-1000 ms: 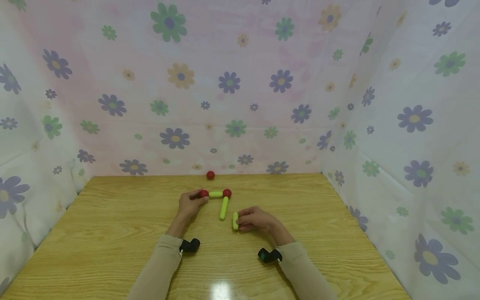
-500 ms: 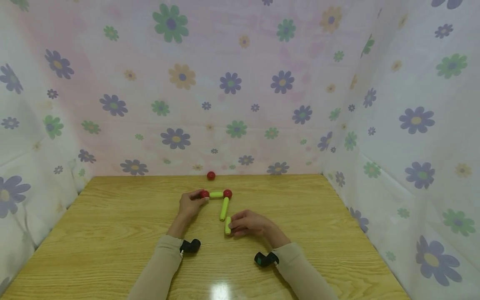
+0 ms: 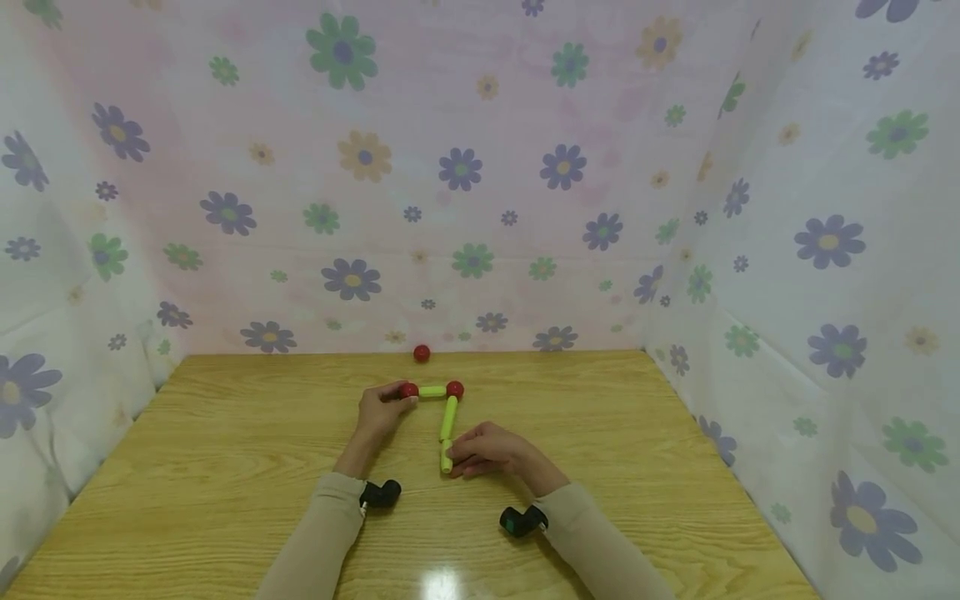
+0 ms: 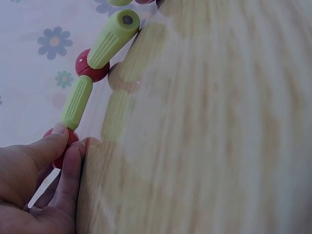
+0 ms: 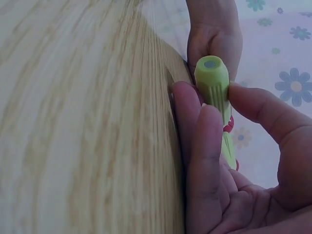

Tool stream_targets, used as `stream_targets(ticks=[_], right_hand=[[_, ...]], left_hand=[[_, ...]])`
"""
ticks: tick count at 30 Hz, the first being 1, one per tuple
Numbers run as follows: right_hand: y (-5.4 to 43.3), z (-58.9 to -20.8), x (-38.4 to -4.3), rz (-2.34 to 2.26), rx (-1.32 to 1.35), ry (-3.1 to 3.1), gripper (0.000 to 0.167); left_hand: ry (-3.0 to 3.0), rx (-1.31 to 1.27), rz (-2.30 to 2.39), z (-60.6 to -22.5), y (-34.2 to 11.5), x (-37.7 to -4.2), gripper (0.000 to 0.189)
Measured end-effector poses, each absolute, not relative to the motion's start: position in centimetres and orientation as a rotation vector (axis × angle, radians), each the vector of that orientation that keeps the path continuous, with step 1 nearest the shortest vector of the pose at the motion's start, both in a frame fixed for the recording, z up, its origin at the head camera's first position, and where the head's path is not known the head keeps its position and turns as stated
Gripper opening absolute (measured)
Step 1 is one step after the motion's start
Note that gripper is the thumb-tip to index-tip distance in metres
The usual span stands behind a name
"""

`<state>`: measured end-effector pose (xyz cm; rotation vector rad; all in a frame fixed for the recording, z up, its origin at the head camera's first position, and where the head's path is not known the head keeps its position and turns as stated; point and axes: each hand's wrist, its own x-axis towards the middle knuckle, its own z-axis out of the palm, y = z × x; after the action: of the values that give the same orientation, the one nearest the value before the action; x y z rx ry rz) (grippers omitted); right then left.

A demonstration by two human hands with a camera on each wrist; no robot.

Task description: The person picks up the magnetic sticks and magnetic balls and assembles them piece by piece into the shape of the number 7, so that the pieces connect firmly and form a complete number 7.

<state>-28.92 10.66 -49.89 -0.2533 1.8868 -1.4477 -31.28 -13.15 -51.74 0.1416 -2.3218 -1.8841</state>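
My left hand (image 3: 381,412) pinches a red ball (image 3: 408,391) between thumb and fingers. A yellow-green magnetic rod (image 4: 78,102) runs from this ball to a second red ball (image 3: 454,390). From the second ball another grooved rod (image 3: 448,418) extends toward me, a grey metal disc showing in its end in the left wrist view. My right hand (image 3: 491,450) pinches a third yellow-green rod (image 5: 212,87) low over the table. In the head view this rod lines up end to end with the second one, right at its near end. Its grey end disc faces the right wrist camera.
A loose red ball (image 3: 422,353) sits at the far edge of the wooden table (image 3: 225,467). Flower-print cloth (image 3: 480,208) hangs behind the table and at both sides. Black wrist cameras (image 3: 381,494) stick out from both sleeves.
My right hand has carried its rod left and slightly toward me, from beside the second rod to that rod's near end. My left hand keeps its grip on the red ball.
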Motion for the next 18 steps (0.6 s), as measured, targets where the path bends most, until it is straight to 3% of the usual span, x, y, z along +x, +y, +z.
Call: stream_targets(ticks=[18], right_hand=[[9.3,-49.3,-28.4,-1.502,-0.038,1.965,0.017]], left_hand=[[-2.324,0.144,-1.881,-51.5,-13.0,-31.2,0.043]])
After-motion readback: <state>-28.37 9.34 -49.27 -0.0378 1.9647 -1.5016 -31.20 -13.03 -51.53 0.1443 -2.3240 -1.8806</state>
